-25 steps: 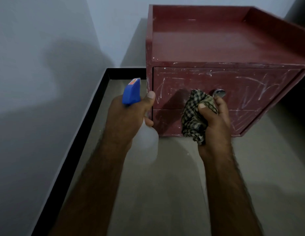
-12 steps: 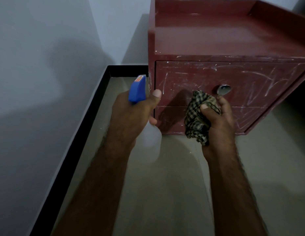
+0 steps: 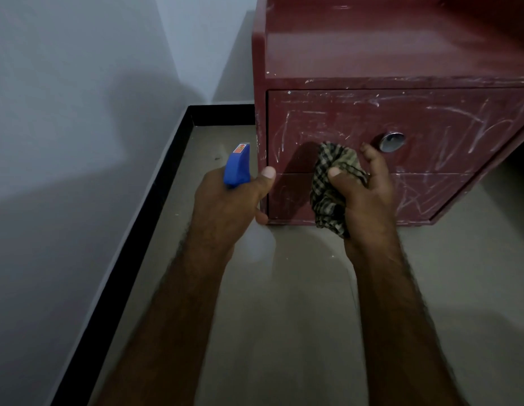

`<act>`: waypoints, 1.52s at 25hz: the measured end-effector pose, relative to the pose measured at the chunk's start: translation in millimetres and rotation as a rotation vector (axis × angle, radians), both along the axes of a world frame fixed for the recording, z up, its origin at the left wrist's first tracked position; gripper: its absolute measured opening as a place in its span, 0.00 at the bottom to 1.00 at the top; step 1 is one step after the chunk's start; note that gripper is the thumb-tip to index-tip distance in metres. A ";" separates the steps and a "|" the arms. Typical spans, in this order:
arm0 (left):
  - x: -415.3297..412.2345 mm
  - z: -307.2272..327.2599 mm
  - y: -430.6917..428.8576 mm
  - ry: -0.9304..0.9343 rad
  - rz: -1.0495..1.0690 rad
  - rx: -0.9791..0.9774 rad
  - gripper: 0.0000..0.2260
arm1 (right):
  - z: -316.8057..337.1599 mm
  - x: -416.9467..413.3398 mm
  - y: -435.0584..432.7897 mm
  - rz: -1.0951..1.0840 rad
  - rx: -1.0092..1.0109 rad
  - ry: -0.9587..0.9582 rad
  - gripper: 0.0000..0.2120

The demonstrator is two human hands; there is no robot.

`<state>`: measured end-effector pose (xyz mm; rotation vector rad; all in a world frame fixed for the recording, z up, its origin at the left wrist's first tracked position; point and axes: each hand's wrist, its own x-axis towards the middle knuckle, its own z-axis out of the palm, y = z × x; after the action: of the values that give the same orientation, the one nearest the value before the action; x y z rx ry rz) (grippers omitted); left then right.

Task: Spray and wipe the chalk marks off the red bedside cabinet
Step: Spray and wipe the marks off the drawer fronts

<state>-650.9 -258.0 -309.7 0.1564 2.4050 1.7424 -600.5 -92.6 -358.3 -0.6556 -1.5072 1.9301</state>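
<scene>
**Step in hand.** Both tools are ready, and neither spraying nor wiping shows any result yet. The cabinet [image 3: 372, 54] stands on the floor [image 3: 284, 317], in a corner. Chalk marks [image 3: 474, 124] cover the upper drawer [image 3: 328, 118] and the lower drawer [image 3: 430, 194], densest toward the right. The task appears to be at its start.

**Hands.**
- The left hand [image 3: 225, 200] is clamped round the neck of the bottle [image 3: 237, 165], thumb on the right side. The trigger fingers are hidden, so it cannot be told whether the trigger is pressed.
- The right hand [image 3: 363, 197] grips a bunched cloth [image 3: 331, 186], thumb over it. It sits in front of the seam between the two drawers. Contact between the cloth and the drawers cannot be confirmed.

**Next move.** The nozzle sits just left of the cabinet's front edge and points past it. It probably needs to swing right to face the drawers before the trigger is squeezed. Wiping with the cloth follows.

**Surroundings and obstructions.**
- The right hand and cloth stand before the upper drawer and would likely block spray aimed there.
- The knob [image 3: 392, 142], just right of the fingers, interrupts a straight wipe.
- The wall [image 3: 79, 112] and black skirting [image 3: 138, 230] lie near on the left and limit room for the left arm.
</scene>
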 end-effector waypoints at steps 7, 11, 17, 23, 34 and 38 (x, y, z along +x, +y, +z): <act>-3.1 9.4 -13.3 0.015 0.050 0.049 0.14 | 42.2 -37.0 -24.5 0.007 0.552 0.150 0.37; -8.1 11.6 -20.7 0.014 0.077 0.047 0.14 | 54.7 -65.7 -39.8 -0.043 0.657 0.280 0.35; -8.7 20.8 -35.6 -0.001 0.108 0.077 0.14 | 62.6 -100.9 -59.1 -0.269 0.891 0.358 0.26; -6.8 19.4 -42.2 -0.024 0.092 0.067 0.12 | 25.5 -107.4 -63.2 -0.302 1.020 0.120 0.26; -3.2 17.8 -45.3 -0.003 0.080 0.075 0.12 | 20.5 -107.0 -65.1 -0.401 1.000 0.169 0.25; -2.9 19.3 -43.9 0.003 0.086 0.075 0.13 | 27.2 -112.9 -63.6 -0.428 0.962 0.158 0.24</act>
<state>-653.8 -301.9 -290.5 0.0657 2.3829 1.8711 -713.4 -156.2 -331.0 -0.3220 -1.7647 0.7625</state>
